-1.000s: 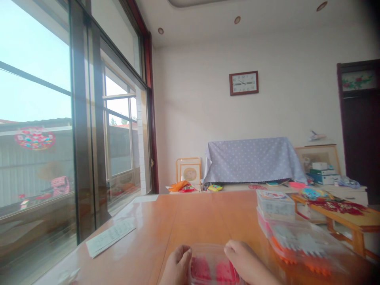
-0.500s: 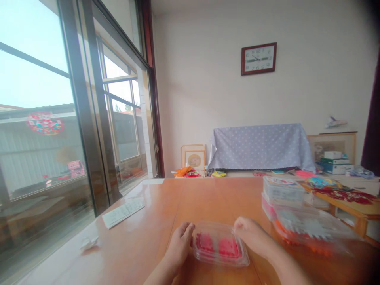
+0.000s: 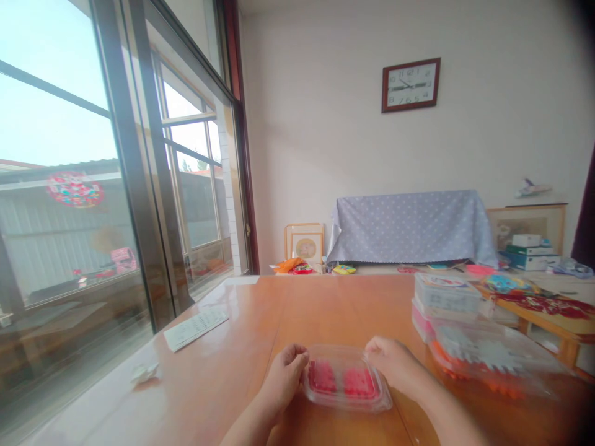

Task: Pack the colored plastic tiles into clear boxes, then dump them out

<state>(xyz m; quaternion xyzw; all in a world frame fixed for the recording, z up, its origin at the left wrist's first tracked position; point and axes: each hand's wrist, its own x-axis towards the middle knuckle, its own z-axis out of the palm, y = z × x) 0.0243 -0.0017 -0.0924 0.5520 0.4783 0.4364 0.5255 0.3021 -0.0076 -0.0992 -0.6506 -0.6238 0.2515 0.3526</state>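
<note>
A clear plastic box point(image 3: 343, 401) rests on the table in front of me, its lid on or nearly on; I cannot tell whether it is snapped down. Two bright red blocks of contents point(image 3: 358, 383) show through the plastic, side by side, their kind unclear. At the box's left edge, my left hand point(image 3: 287, 375) is closed, thumb and fingers pinching the rim. My right hand point(image 3: 387, 360) has its fingers curled together at the far right corner, holding the plastic there.
To the right stand a stacked clear tub point(image 3: 447, 297) and a large clear container point(image 3: 493, 356) with orange and grey pieces inside. A printed paper point(image 3: 196, 328) and a crumpled white scrap point(image 3: 145, 373) lie on the left of the wooden table point(image 3: 316, 310), by the window.
The view has shifted slightly. Both hands stay at the box's edges, with the left fingers a little more curled at the rim. The box has hardly moved.
</note>
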